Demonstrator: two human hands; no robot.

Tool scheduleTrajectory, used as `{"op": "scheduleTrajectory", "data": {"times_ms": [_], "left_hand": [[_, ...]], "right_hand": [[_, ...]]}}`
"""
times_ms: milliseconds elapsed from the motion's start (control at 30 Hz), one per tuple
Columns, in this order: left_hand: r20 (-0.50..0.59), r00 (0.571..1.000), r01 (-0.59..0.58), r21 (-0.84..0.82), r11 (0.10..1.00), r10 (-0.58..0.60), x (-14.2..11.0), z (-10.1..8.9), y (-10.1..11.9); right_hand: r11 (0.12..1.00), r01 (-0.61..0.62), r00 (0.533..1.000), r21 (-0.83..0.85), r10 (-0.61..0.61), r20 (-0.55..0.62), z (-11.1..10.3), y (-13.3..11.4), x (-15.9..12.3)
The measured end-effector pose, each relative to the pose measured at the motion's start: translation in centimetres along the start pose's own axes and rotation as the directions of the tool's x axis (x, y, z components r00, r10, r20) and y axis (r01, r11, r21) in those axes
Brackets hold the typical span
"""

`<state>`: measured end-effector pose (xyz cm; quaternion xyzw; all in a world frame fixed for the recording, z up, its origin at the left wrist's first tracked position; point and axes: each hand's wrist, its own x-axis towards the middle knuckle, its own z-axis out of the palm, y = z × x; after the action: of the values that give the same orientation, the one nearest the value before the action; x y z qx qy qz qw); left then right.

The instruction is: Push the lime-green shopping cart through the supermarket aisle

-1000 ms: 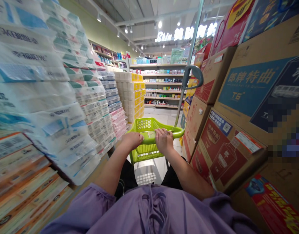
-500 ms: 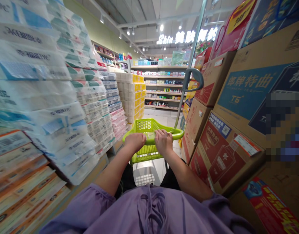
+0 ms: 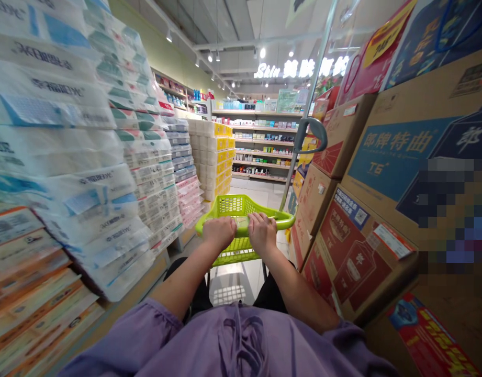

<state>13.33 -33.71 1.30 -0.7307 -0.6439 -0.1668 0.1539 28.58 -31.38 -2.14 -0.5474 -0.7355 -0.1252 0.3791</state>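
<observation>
In front of my body stands a lime-green shopping cart (image 3: 235, 256) with a perforated plastic basket. My left hand (image 3: 220, 233) is closed around the left part of its handle, knuckles up. Close beside it, my right hand (image 3: 263, 233) wraps the handle right of the middle. A small clear panel on the handle shows between the two hands. Through the holes, light falls on the floor beneath the cart. Most of the basket's inside is hidden by my hands and the handle.
Wrapped tissue packs (image 3: 68, 136) are stacked high on the left, with yellow-and-white packs (image 3: 213, 157) farther on. Cardboard cartons (image 3: 398, 152) line the right side, near a metal pole with a grey handle (image 3: 310, 135). Stocked shelves (image 3: 260, 139) stand across the far end of the tiled aisle.
Both hands stay on the handle; the left has slid slightly inward, closer to the right. The view has shifted a little, and my legs have changed position under the cart.
</observation>
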Motion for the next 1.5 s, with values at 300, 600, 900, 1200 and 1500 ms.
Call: {"op": "scheduleTrajectory", "data": {"times_ms": [300,600,900,1200,1500], "left_hand": [[-0.236,0.964,-0.141,-0.053,0.989,0.125,-1.9,1.5,0.8],[-0.352,0.899,-0.296,-0.047,0.954,0.261,-1.6,2.9,1.1],[-0.163,0.969,-0.206,-0.135,0.969,0.183,1.0,1.7,1.8],[-0.309,0.914,-0.308,-0.112,0.945,0.262,0.1,3.2,1.9],[-0.216,0.958,-0.224,-0.163,0.961,0.187,0.5,1.7,2.5]], "right_hand": [[1.0,0.001,1.0,-0.015,-0.001,0.0,0.3,0.2,0.1],[1.0,0.006,1.0,-0.029,-0.006,-0.006,0.1,0.3,0.0],[0.999,0.012,1.0,-0.041,-0.012,0.004,0.3,0.8,0.1],[0.999,-0.002,1.0,-0.039,0.002,-0.003,0.5,0.7,0.1],[1.0,-0.011,1.0,-0.01,0.011,-0.003,0.4,0.6,0.0]]}}
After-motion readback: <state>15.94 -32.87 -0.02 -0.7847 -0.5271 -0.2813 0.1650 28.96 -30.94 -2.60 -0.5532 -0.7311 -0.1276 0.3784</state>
